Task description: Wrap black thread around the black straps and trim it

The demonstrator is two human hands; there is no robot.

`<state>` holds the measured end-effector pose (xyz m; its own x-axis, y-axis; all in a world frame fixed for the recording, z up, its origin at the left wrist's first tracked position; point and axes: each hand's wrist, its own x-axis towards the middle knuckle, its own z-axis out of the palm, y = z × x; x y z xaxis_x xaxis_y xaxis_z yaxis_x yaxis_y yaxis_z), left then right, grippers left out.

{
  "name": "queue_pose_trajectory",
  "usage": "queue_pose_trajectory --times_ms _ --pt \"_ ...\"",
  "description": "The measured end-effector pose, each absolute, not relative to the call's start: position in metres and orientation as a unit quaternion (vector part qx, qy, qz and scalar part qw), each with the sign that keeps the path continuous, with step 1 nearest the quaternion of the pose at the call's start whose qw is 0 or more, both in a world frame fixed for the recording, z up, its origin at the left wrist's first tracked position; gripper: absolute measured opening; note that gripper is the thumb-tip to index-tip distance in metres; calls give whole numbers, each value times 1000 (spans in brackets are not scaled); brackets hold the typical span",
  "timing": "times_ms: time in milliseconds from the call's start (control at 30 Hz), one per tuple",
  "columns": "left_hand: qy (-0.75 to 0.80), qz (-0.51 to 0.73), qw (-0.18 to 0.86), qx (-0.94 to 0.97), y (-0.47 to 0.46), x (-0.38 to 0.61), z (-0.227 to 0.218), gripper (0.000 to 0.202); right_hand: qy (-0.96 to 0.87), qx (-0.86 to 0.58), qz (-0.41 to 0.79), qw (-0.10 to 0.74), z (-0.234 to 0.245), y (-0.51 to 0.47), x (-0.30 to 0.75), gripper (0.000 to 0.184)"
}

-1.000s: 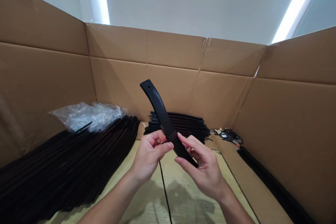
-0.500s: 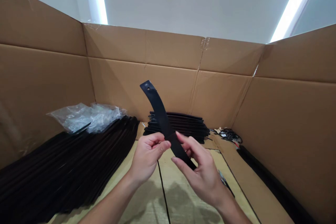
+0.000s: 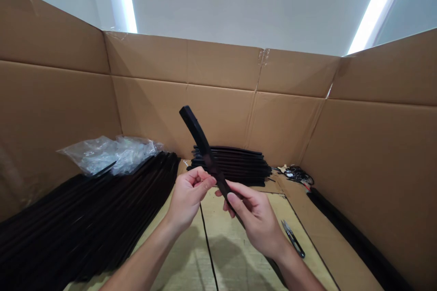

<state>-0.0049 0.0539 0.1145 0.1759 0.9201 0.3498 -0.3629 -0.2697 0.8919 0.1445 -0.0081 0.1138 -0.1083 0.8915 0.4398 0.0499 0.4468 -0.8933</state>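
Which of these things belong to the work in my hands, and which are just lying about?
Work: curved black strip, held by left hand and right hand; probably the stacked black strips.
Lying about: clear plastic bag, small snips, tangled black cords.

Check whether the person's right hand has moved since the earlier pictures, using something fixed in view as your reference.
Yes: the right hand has shifted left, away from the thread snips lying beside it, so the gap has widened.

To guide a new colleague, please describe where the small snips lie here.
Inside the cardboard enclosure, find the right hand. Just right of it, small metallic snips lie alone on the pale floor board, unlike the stacked black strips.
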Motion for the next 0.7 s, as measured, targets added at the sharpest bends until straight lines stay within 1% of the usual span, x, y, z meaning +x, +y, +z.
queue_pose_trajectory --times_ms 167,300,367,500,567,700 --pt "224 595 572 518 55 -2 114 39 -587 -365 412 594 113 -1 141 40" --pt "182 564 616 520 55 -1 114 36 -625 -375 393 561 116 -5 140 30" --pt "155 539 639 527 54 -2 114 35 -620 -375 430 538 117 -9 140 26" --pt "110 487 686 528 51 -3 111 35 -580 -349 537 503 120 -16 139 36" --pt "103 479 697 523 50 -4 111 36 -582 -334 552 495 120 -17 138 40" --pt "112 486 690 525 48 -3 113 37 -571 -325 547 518 117 -15 135 43"
